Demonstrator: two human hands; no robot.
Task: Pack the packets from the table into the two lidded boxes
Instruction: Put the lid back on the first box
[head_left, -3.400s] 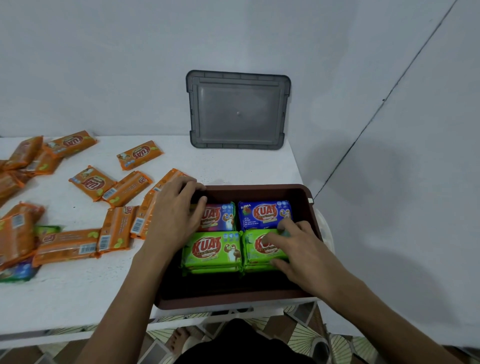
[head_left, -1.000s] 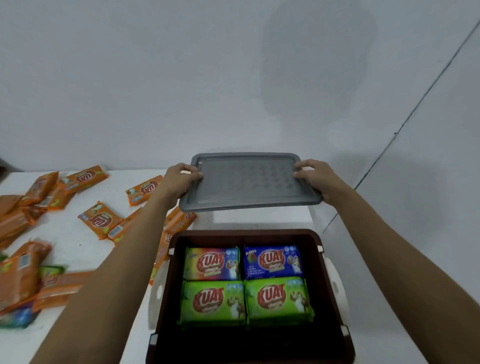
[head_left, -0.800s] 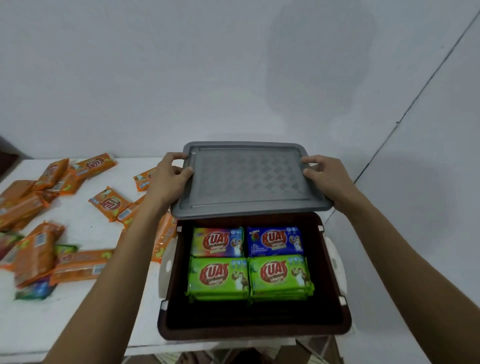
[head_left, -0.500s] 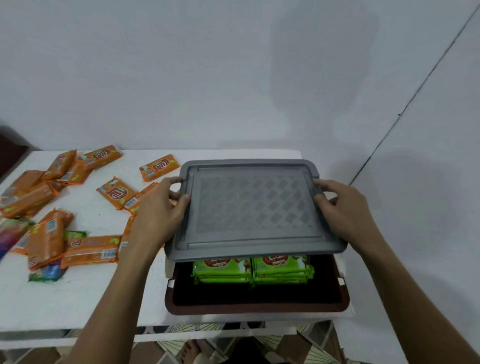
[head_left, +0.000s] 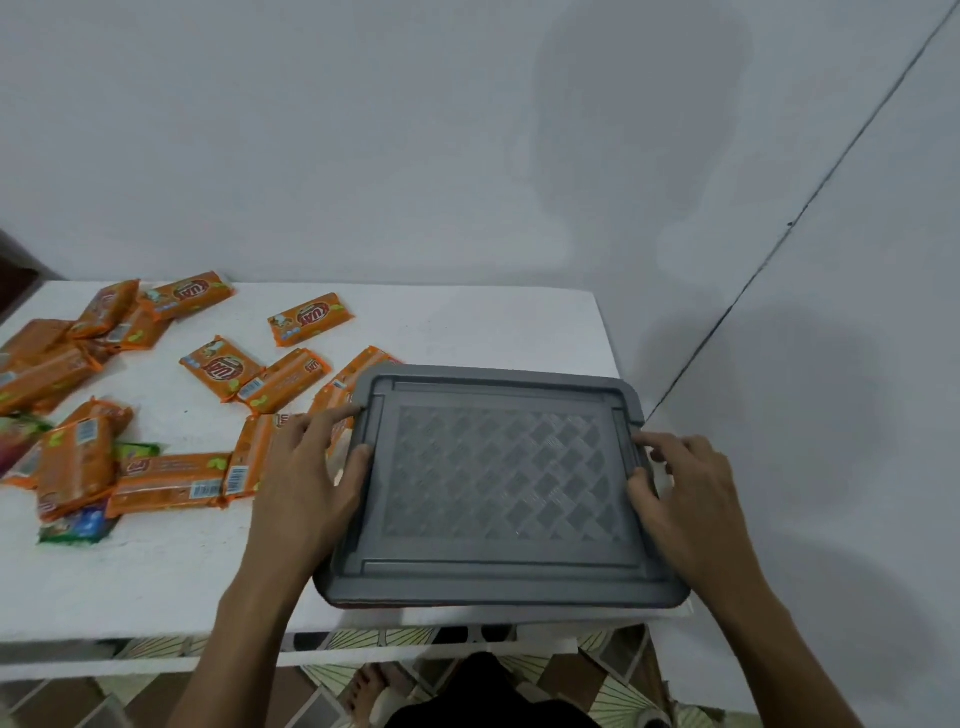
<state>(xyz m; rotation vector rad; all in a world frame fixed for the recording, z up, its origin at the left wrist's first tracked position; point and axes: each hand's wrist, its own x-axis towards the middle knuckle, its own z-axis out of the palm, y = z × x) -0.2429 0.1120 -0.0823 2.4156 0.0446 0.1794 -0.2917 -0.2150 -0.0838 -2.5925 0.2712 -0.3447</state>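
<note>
A grey lid (head_left: 498, 483) with a diamond pattern lies flat over the brown box, whose rim (head_left: 387, 605) shows only as a thin strip under the lid's near edge. The packets inside are hidden. My left hand (head_left: 306, 478) holds the lid's left edge, fingers on top and thumb on its surface. My right hand (head_left: 685, 493) holds the right edge the same way. Several orange packets (head_left: 221, 366) lie loose on the white table (head_left: 156, 571) to the left of the box.
A green packet (head_left: 78, 527) and a dark red one (head_left: 15, 441) lie among the orange ones at the far left. The box sits at the table's front right corner, close to the wall on the right. Patterned floor and my feet show below the table edge.
Both hands lifted the lid from the wall behind the table, carried it forward and lowered it over the box. It now covers the box fully and the packets inside are out of sight.
</note>
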